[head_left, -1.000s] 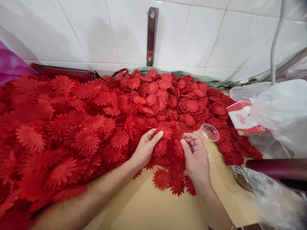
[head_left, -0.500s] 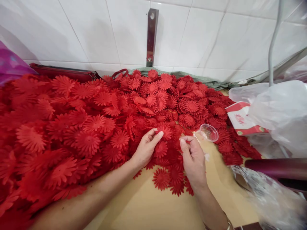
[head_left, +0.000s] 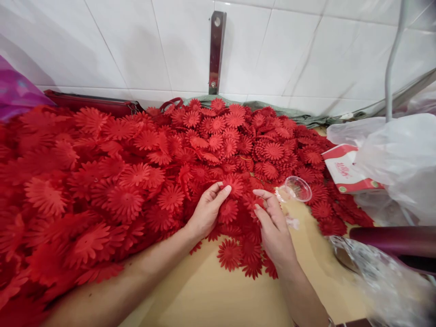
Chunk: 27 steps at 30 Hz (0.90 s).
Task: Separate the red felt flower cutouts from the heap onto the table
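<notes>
A big heap of red flowers (head_left: 136,181) covers the table (head_left: 211,295). At the heap's near edge, the left hand (head_left: 206,211) rests half-open on one flower; the right hand (head_left: 272,227) pinches another. They look light and soft; best taken by the petals.

Both hands (head_left: 238,213) pinch, it seems, red flower cutouts (head_left: 136,181) on table (head_left: 211,295).
</notes>
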Each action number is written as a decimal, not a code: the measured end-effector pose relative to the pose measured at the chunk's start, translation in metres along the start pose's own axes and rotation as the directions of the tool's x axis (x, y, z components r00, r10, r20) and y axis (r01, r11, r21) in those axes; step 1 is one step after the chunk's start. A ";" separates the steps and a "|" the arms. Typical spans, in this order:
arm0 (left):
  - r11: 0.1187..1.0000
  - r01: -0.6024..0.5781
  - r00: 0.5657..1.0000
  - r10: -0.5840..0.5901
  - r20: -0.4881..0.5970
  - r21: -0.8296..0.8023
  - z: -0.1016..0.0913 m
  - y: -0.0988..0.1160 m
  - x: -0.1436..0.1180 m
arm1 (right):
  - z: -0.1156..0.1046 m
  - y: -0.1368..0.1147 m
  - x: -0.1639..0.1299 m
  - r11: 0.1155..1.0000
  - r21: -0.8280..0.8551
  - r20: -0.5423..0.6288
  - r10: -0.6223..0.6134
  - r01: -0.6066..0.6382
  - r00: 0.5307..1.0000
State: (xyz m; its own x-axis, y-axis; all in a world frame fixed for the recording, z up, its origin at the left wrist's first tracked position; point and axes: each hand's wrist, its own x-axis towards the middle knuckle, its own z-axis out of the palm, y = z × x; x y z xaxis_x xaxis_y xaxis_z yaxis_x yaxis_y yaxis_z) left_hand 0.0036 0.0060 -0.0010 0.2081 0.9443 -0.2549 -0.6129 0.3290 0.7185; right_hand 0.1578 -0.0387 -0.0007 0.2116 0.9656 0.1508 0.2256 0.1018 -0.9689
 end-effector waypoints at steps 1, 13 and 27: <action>1.000 0.001 1.000 -0.001 0.000 0.000 0.000 0.000 0.000 | 0.000 -0.002 0.001 0.999 0.025 0.037 0.031 -0.032 0.999; 0.999 0.003 1.000 -0.003 -0.019 -0.040 0.002 0.001 0.000 | 0.003 0.012 0.006 0.968 0.223 0.029 0.113 -0.116 0.993; 0.999 -0.038 0.999 0.038 -0.008 0.016 -0.001 -0.001 0.001 | -0.004 -0.012 0.002 0.886 -0.293 0.033 -0.366 0.359 0.930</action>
State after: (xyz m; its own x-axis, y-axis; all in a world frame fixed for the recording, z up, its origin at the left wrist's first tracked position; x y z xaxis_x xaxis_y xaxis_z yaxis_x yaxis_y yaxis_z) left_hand 0.0035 0.0063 -0.0031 0.1783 0.9562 -0.2323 -0.6078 0.2927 0.7382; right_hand 0.1597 -0.0387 0.0120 0.0830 0.8688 0.4882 0.5549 0.3666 -0.7468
